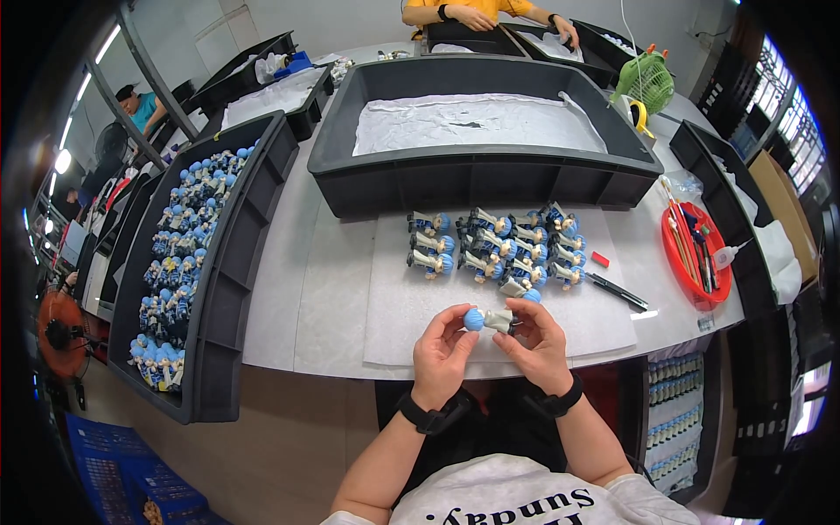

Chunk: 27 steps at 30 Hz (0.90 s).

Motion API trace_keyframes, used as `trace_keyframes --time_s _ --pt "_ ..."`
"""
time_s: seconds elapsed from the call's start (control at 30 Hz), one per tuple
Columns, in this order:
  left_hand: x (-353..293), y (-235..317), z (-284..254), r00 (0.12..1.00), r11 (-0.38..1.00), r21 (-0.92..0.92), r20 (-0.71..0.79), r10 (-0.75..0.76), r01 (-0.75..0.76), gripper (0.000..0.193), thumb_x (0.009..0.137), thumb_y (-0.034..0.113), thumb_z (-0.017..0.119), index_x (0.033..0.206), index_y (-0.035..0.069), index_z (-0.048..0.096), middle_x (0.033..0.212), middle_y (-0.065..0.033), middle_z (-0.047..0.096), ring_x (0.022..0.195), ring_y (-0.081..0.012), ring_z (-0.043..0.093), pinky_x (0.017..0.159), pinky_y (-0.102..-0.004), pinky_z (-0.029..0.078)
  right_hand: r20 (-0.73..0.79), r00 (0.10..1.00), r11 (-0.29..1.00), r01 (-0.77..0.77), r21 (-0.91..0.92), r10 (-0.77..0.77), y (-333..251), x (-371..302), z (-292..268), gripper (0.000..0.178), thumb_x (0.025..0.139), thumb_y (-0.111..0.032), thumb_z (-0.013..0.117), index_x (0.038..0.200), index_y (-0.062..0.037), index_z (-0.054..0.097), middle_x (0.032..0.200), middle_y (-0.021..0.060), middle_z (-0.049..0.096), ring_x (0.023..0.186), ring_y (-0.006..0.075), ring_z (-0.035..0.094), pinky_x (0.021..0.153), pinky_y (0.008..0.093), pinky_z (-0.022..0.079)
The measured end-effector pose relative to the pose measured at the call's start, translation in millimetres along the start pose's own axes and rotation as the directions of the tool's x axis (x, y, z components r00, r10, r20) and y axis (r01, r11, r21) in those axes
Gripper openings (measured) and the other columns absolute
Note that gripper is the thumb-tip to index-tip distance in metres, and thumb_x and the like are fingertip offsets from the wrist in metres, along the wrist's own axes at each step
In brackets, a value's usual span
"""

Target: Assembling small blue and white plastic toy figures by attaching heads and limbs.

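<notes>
Between my two hands, just over the near edge of the white sheet [398, 337], a small figurine [499, 320] with a ball-shaped blue head and a pale body lies sideways. My left hand [444, 350] pinches it by the blue head. The fingers of my right hand [538, 344] close on its body and lower end. Beyond my hands several similar blue-haired figurines [431, 261] lie in rows and a loose pile on the sheet. Right of them are a black pen-shaped tool [617, 291] and a small red block [600, 259].
A large black bin [490, 166] lined with white cloth stands behind the figurines. Another black bin [262, 201] at left holds many figurines. At right sit a red basket [710, 293] with brushes and a green fan [646, 79]. Across the table a person in yellow [472, 16] handles trays.
</notes>
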<state>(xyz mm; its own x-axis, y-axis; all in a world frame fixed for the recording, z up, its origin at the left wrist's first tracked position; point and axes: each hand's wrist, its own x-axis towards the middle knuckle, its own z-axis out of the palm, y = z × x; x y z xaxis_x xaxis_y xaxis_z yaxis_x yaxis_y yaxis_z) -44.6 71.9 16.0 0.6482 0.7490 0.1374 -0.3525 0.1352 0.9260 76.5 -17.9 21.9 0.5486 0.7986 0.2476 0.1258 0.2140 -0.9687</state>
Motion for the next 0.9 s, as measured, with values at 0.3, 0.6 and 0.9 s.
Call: trace_keyframes --time_s 0.3,0.6,0.9 --pt "1.8 3.1 -0.5 0.999 0.998 0.04 -0.016 -0.037 0.038 0.033 0.086 0.0 0.047 0.119 -0.002 0.044 0.105 -0.0076 0.054 0.091 -0.0133 0.055 0.078 -0.0239 0.045 0.076 0.996 0.999 0.036 0.039 -0.038 -1.0 -1.8 -4.0 0.05 0.07 -0.003 0.07 0.115 0.0012 0.049 0.104 0.0092 0.055 0.085 0.0123 0.054 0.067 0.023 0.047" --pt "1.3 1.3 -0.5 0.998 0.998 0.009 -0.017 -0.058 0.058 0.034 0.089 0.005 0.045 0.122 -0.002 0.043 0.103 -0.0074 0.054 0.086 -0.0133 0.057 0.077 -0.0238 0.046 0.136 0.99 0.997 0.036 0.071 -0.045 -1.6 -2.4 -6.9 0.054 0.069 -0.004 0.071 0.118 -0.0014 0.048 0.106 0.01 0.056 0.088 0.0149 0.056 0.065 0.0236 0.047" --pt "0.0 3.9 0.8 0.999 0.999 0.03 -0.033 -0.018 0.019 0.031 0.085 -0.002 0.047 0.116 -0.002 0.046 0.109 -0.0078 0.052 0.095 -0.0132 0.053 0.08 -0.0235 0.044 0.046 0.998 0.994 0.036 0.102 -0.041 -3.5 -1.4 -2.9 0.044 0.074 -0.005 0.066 0.114 0.0004 0.05 0.103 0.0082 0.054 0.084 0.0135 0.053 0.068 0.0246 0.046"
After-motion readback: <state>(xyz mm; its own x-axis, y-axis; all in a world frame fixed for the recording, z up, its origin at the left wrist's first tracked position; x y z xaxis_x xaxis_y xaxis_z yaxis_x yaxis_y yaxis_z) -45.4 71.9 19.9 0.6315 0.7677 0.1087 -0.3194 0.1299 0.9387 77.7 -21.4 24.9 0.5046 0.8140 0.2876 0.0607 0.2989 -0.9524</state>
